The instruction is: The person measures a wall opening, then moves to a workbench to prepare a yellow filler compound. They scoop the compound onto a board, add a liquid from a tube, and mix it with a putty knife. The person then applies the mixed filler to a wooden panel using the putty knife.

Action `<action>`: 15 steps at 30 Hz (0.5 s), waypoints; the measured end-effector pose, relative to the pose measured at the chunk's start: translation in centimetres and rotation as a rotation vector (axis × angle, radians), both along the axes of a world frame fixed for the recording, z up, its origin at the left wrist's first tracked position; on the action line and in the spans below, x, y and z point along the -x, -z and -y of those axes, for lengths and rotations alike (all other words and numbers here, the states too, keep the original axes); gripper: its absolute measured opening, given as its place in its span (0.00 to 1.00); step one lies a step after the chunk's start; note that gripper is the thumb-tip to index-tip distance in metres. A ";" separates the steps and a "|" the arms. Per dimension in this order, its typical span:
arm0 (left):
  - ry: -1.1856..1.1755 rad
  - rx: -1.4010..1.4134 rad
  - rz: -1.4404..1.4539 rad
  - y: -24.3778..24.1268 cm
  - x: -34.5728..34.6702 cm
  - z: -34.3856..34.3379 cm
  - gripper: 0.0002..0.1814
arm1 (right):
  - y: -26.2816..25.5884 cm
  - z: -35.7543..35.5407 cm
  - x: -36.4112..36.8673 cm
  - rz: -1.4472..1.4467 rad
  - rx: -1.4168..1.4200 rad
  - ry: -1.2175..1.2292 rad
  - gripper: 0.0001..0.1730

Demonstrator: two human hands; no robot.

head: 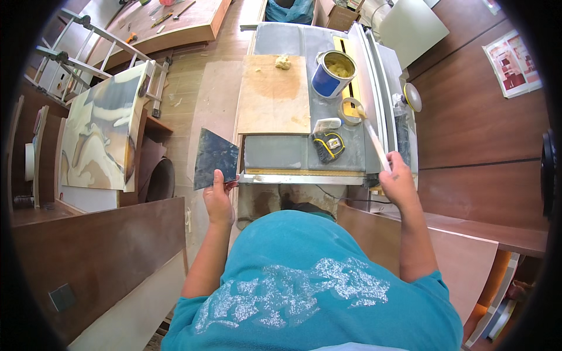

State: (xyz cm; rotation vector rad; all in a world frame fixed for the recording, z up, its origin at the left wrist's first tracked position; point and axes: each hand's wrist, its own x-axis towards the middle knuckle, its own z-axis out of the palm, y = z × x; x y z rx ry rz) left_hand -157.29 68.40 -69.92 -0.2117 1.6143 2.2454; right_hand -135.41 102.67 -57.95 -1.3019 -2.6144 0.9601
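Observation:
My left hand (pixel 218 197) grips a dark flat plate (pixel 215 153) by its lower edge, left of the table saw's front edge. In my right hand (pixel 398 180) is a light stick (pixel 376 145), its far end at a small round container (pixel 351 110) of yellowish material. Behind that container stands an open blue-and-white can (pixel 333 73) holding yellowish paste. A plywood board (pixel 274 101) lies on the saw table (pixel 274 151), with a lump of pale paste (pixel 282 62) near its far edge. A black-and-yellow tape measure (pixel 328 145) and a whitish plastic object (pixel 326 125) lie between board and stick.
The saw's metal fence (pixel 373 87) runs along the right, with a power tool with a round pad (pixel 412 97) beyond it. At left are an aluminum ladder (pixel 105 55), a marble-patterned panel (pixel 103 127) and a brown panel (pixel 101 245). A wooden workbench (pixel 175 24) holds tools.

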 end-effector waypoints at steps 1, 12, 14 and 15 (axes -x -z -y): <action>0.006 -0.018 0.010 0.0 0.1 -0.1 0.18 | -0.9 -0.2 0.4 -0.063 0.032 0.010 0.17; 0.248 0.063 -0.120 -3.9 1.0 -3.7 0.16 | -9.8 -16.0 12.7 0.107 -0.641 -0.552 0.08; 0.330 -0.025 -0.095 -5.0 0.9 -4.6 0.16 | -10.8 -15.8 15.7 0.279 -0.783 -0.591 0.08; 0.358 -0.022 -0.085 -4.9 0.8 -4.6 0.17 | -10.9 -15.5 17.0 0.298 -0.809 -0.609 0.08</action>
